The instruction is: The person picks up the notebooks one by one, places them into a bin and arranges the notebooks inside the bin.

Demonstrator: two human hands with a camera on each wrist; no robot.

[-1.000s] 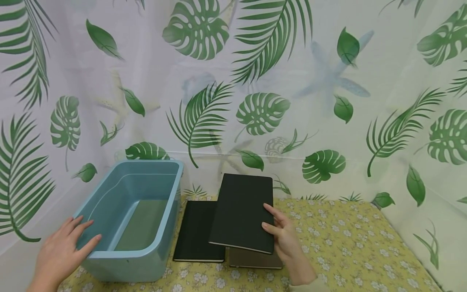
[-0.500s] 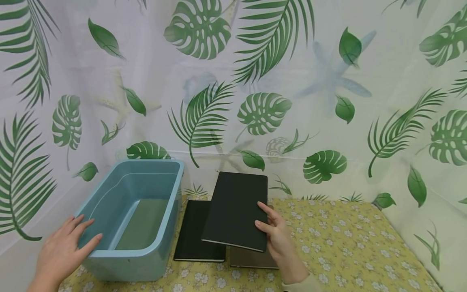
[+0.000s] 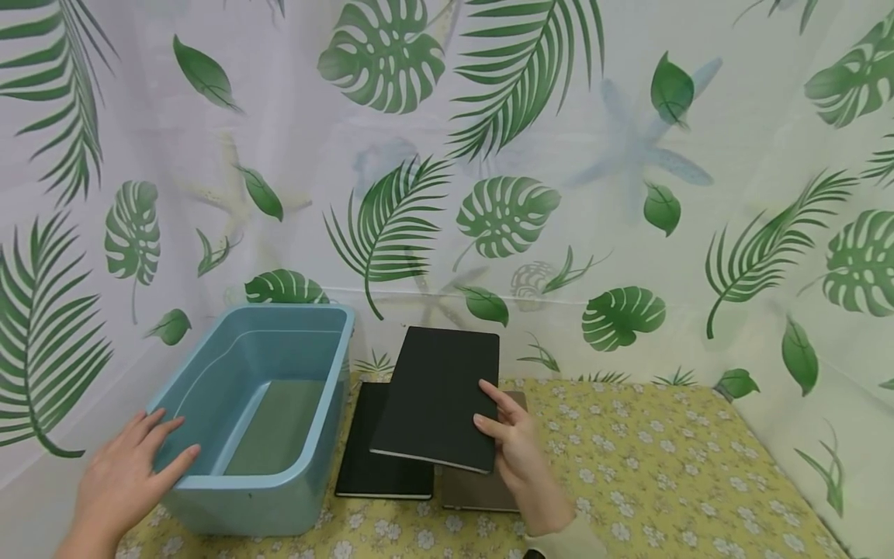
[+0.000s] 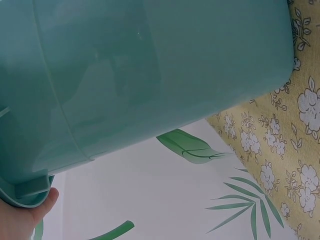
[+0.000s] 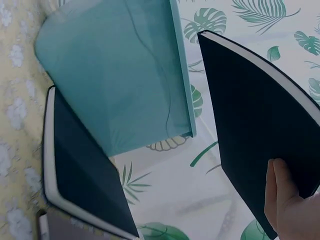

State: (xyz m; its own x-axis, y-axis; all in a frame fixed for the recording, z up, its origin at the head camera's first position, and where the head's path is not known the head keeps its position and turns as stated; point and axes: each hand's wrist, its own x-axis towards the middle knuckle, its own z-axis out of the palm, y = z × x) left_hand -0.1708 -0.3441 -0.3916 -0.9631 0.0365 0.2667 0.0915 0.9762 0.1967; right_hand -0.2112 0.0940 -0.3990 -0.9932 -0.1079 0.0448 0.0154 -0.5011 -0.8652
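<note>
My right hand (image 3: 513,450) grips a black notebook (image 3: 443,392) by its right edge, two digits on the upper cover, the others hidden beneath. The notebook hangs tilted above the table and overlaps a second black notebook (image 3: 384,473) lying flat beside the tub. In the right wrist view, fingers (image 5: 281,190) press the held notebook's underside, and its pale page edge shows. My left hand (image 3: 126,473) holds the near left corner of the light-blue plastic tub (image 3: 328,411), fingers over its rim. In the left wrist view, one fingertip (image 4: 47,202) touches the rim from outside.
A brown-grey notebook (image 3: 482,493) lies flat to the right of the lower black one, partly covered by the held notebook and my wrist. The table has a yellow floral cloth (image 3: 642,466). A white leaf-print curtain (image 3: 559,116) stands behind and along the sides.
My right hand has carried the black notebook leftward, a little nearer the tub, covering more of the second black notebook and uncovering the brown-grey one's far edge. The left hand stays on the rim.
</note>
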